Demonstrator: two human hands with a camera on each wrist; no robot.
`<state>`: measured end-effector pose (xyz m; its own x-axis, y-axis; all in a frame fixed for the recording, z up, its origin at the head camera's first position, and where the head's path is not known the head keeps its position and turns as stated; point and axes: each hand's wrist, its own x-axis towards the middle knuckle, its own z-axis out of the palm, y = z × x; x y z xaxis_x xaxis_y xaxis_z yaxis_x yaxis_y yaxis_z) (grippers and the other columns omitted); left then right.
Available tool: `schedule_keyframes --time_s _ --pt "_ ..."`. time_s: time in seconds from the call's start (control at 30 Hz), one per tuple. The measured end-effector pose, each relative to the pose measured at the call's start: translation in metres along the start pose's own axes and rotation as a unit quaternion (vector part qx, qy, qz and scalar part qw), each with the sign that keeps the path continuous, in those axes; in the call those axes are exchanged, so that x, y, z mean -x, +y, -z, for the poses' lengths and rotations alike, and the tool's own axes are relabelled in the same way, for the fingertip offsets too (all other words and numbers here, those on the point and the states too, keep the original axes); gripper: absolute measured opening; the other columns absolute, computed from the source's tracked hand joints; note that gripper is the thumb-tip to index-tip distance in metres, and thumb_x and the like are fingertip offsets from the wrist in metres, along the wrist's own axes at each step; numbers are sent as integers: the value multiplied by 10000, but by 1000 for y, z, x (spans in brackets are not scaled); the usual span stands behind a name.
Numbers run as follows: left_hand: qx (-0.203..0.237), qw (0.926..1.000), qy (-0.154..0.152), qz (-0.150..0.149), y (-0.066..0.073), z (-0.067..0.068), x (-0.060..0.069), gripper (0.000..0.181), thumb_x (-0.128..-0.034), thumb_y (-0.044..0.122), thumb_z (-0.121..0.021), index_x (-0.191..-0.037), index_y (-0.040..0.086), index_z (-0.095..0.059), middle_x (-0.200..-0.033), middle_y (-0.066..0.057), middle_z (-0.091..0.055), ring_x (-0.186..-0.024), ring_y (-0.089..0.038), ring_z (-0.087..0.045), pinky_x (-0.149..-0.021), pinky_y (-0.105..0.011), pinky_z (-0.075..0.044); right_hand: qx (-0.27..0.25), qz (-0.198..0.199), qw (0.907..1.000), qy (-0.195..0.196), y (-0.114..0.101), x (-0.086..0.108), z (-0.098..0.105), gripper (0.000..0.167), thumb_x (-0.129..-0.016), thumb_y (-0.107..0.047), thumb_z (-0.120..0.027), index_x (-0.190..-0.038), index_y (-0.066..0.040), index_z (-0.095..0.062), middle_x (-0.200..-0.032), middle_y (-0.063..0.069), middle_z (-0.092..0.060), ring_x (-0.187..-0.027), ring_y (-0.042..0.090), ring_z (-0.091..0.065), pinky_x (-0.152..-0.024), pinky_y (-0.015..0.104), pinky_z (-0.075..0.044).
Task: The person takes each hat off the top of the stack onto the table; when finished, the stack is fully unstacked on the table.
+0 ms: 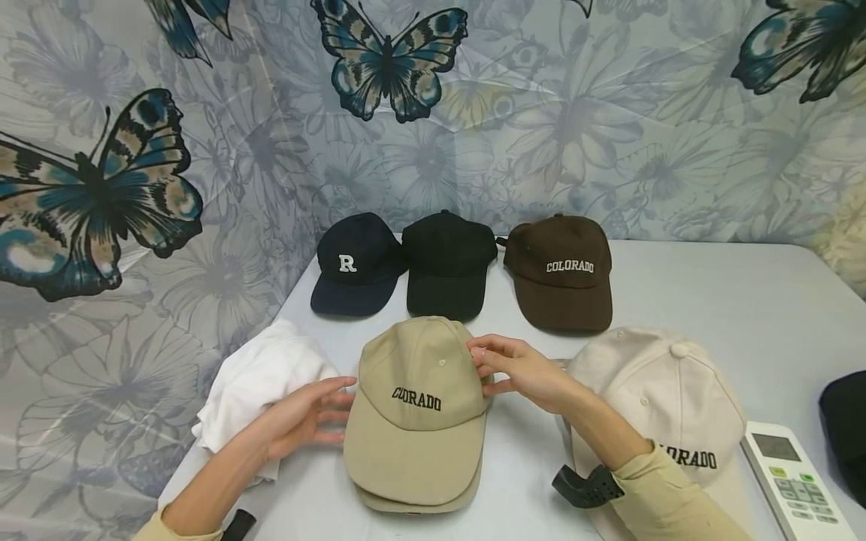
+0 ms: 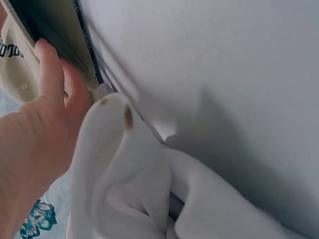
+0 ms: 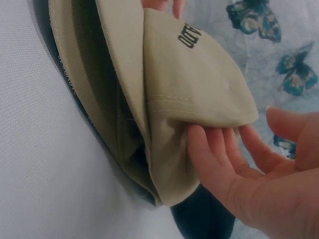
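Observation:
A khaki cap (image 1: 419, 376) with COLORADO lettering sits brim forward at the centre of the table. A second khaki brim (image 1: 467, 492) shows just below its brim, so two caps appear stacked. My left hand (image 1: 307, 417) is at the cap's left side, fingers extended; in the left wrist view its fingertips reach the cap's edge. On the other side, my right hand (image 1: 524, 372) touches the crown with its fingertips. The right wrist view shows those fingers against the khaki fabric (image 3: 199, 89), with the thumb apart from it.
Along the back stand a navy cap (image 1: 358, 263) with an R, a black cap (image 1: 448, 263) and a brown cap (image 1: 561, 270). A white cloth (image 1: 264, 368) lies left, a cream cap (image 1: 663, 391) right. Beyond it are a white remote (image 1: 798, 481) and a black object (image 1: 846, 428).

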<state>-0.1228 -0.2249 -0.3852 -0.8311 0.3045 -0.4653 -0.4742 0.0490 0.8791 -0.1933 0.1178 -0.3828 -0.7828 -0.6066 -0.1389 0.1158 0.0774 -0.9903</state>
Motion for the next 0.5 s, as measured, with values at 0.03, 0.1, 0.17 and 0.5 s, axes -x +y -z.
schedule_keyframes --time_s 0.03,0.1,0.17,0.5 --pt "30 10000 17 25 0 0 0 716 -985 426 -458 -1475 -20 -189 -1434 -272 -309 -1191 -304 -463 -893 -443 -472 -8 -8 10000 12 0 0 0 399 -1000 -198 -508 -1286 77 -465 -1057 68 -538 -953 216 -539 -819 390 -514" --pt "44 10000 -8 41 -1 0 0 722 -981 433 -466 -1468 -29 -200 -1429 -263 -324 -1182 -291 -474 -889 -437 -474 -16 -29 10000 36 0 0 0 396 -996 -197 -518 -1284 72 -470 -1048 67 -539 -945 209 -538 -816 391 -515" --pt "64 10000 -28 46 -1 0 0 726 -978 439 -472 -1463 -33 -209 -1423 -256 -334 -1174 -281 -484 -886 -433 -476 -12 -49 10000 55 -1 1 0 393 -991 -191 -529 -1281 68 -474 -1040 68 -544 -940 204 -540 -815 393 -516" --pt "162 9997 -156 1 0 -1 1 715 -992 425 -451 -1458 -53 -195 -1402 -235 -354 -1156 -260 -498 -875 -425 -485 -9 -9 10000 70 -1 2 1 370 -932 -79 -616 -1248 69 -493 -1021 77 -564 -932 191 -562 -815 419 -520"
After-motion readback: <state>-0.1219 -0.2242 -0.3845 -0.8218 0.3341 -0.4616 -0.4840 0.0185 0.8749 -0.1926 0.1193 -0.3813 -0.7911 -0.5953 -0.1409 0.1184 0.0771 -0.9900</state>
